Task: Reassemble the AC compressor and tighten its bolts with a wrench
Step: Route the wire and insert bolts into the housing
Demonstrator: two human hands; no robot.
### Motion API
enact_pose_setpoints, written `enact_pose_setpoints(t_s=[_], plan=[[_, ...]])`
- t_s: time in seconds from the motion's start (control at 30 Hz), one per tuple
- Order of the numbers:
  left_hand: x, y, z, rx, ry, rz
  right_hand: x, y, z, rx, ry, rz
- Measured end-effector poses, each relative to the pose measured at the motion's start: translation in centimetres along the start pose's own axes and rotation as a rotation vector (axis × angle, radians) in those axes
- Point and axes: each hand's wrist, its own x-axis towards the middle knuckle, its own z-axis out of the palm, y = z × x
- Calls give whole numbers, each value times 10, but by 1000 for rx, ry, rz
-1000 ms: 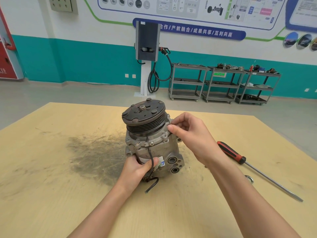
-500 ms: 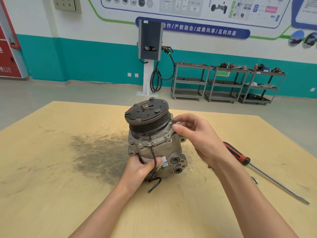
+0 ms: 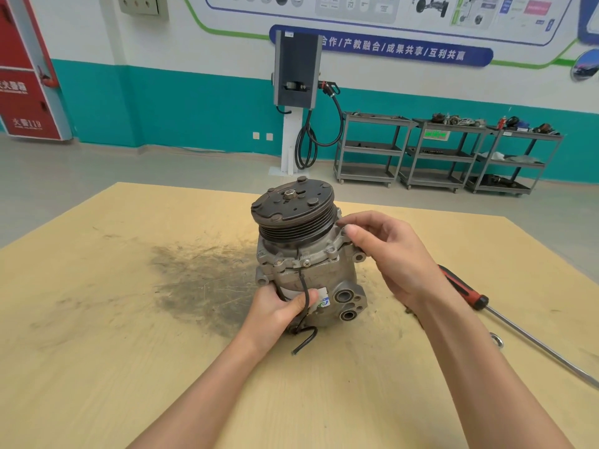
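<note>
The grey AC compressor (image 3: 311,273) stands upright on the wooden table (image 3: 97,319), with its dark pulley (image 3: 293,209) on top. My left hand (image 3: 275,311) grips the lower body from the front, the thumb lying over a black wire (image 3: 303,286) that hangs down the housing. My right hand (image 3: 385,251) reaches in from the right. Its thumb and forefinger pinch a small bolt at the flange's right edge, just below the pulley. The fingers hide most of the bolt.
A long screwdriver with a red and black handle (image 3: 463,290) lies on the table to the right, its shaft running toward the right edge. A small metal ring (image 3: 496,339) lies beside the shaft. A dark stain (image 3: 201,280) covers the table left of the compressor. Metal carts (image 3: 447,157) stand by the far wall.
My right thumb and forefinger have shifted slightly at the flange edge. My left hand keeps the same hold and the compressor stays in place.
</note>
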Motion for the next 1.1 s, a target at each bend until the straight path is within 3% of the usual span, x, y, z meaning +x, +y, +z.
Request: enact_pose_setpoints(t_s=[0.37,0.57,0.87,1.0,1.1], plan=[[0,1,0,5,-10,-2,2,-1,10,-69,81,-9],[0,2,2,-15,-9,10,1,-3,0,-66,-34,13],[0,1,2,13,11,-9,-2,-2,11,-89,98,-9],[1,1,2,0,18,-13,-5,-10,-12,-47,-26,24],[1,1,2,9,21,-10,-12,-6,-49,-120,49,14]])
